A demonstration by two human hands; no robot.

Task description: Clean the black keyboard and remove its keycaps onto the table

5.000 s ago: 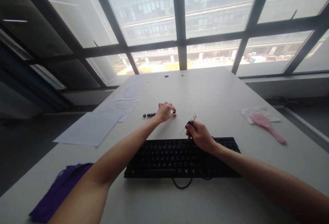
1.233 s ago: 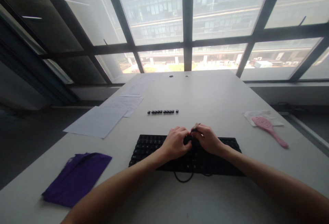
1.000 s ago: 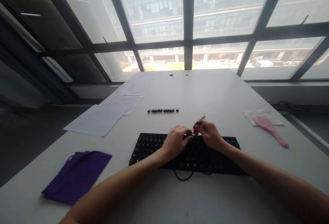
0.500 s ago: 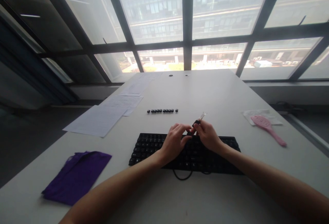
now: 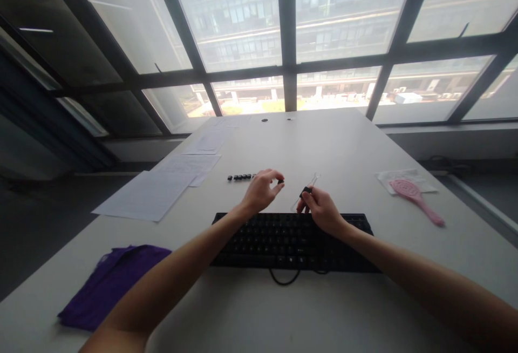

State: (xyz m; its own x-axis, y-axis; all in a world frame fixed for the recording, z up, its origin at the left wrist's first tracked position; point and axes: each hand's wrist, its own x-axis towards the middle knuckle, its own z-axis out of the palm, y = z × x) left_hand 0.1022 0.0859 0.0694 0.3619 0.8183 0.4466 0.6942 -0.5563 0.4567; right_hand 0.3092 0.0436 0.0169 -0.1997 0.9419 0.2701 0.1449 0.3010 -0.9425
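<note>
My left hand [image 5: 261, 191] is beyond the keyboard's back edge, its thumb and forefinger pinching a small black keycap [image 5: 280, 181]. A row of black keycaps [image 5: 242, 177] lies on the table beside it, and the hand hides the row's right part. In my right hand [image 5: 321, 210] is a keycap puller [image 5: 306, 191], with a black middle and thin wire loops sticking out at both ends. That hand hovers over the back edge of the black keyboard [image 5: 275, 237]. Both forearms cover parts of the keyboard.
At the left lie a folded purple cloth [image 5: 109, 283] and several sheets of paper [image 5: 145, 196]. A pink hairbrush [image 5: 413, 191] rests partly on a white tissue packet [image 5: 423, 181] at the right. The keyboard's cable [image 5: 285, 283] loops out at the front of the white table [image 5: 315, 148].
My left hand has moved away from the puller, up and left toward the keycap row, with a keycap in its fingers. My right hand keeps the puller and has barely shifted.
</note>
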